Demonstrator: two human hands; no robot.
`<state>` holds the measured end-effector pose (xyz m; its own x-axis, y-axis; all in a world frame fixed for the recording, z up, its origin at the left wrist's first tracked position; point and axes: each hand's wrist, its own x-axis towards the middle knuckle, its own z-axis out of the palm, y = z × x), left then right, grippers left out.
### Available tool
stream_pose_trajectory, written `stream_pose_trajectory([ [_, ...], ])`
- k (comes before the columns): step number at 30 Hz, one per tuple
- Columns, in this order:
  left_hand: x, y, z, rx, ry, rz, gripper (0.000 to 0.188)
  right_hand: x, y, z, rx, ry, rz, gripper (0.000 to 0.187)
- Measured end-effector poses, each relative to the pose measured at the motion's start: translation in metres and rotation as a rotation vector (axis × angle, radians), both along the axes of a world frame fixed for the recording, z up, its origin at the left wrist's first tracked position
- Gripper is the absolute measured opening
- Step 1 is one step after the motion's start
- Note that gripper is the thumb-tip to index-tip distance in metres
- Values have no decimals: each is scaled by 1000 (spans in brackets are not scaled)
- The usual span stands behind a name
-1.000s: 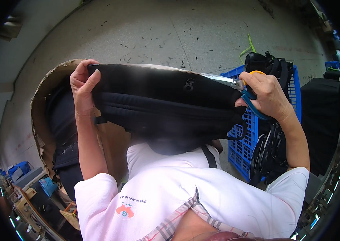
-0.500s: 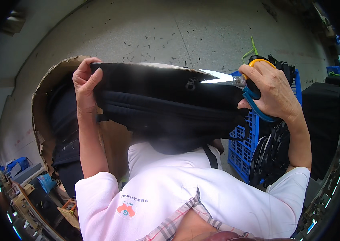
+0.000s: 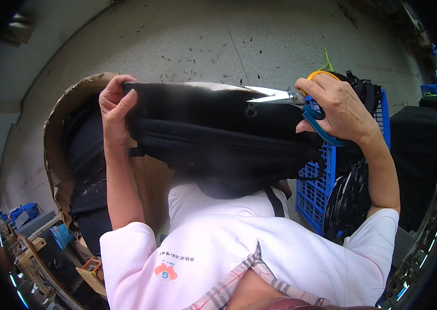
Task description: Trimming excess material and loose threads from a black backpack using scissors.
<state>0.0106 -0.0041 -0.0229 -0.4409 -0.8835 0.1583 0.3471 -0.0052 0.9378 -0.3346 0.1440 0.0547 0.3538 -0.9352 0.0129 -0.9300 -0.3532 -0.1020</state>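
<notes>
A black fabric bag with seams and straps lies across my lap, its far edge showing a pale strip. My left hand pinches the far left corner of it between thumb and fingers. In my right hand is a pair of scissors with one yellow and one teal handle loop. Their blades are spread and point left along the bag's far edge, at its right half. Whether fabric lies between the blades is hard to make out. Near the blade tips, a small ring-like mark shows on the black cloth.
To my left stands a cardboard box holding black fabric pieces. At the right is a blue plastic crate with black straps and cloth around it. Dark scraps are scattered over the grey floor.
My right hand and the scissors have shifted left along the bag's far edge, and the blades are slightly closer together. My left hand has moved a little to the right, still gripping the corner.
</notes>
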Motion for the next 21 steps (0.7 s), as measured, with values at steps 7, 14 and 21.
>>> stream_pose_trajectory([
  [7, 2, 1, -2, 21, -20, 21, 17, -4, 0, -15, 65, -62, 0, 57],
  [14, 1, 3, 3, 19, -27, 25, 17, 9, -4, -1, -138, 45, 16, 61],
  [21, 2, 0, -3, 5, -10, 3, 18, 10, -10, -9, -122, 94, 37, 62],
])
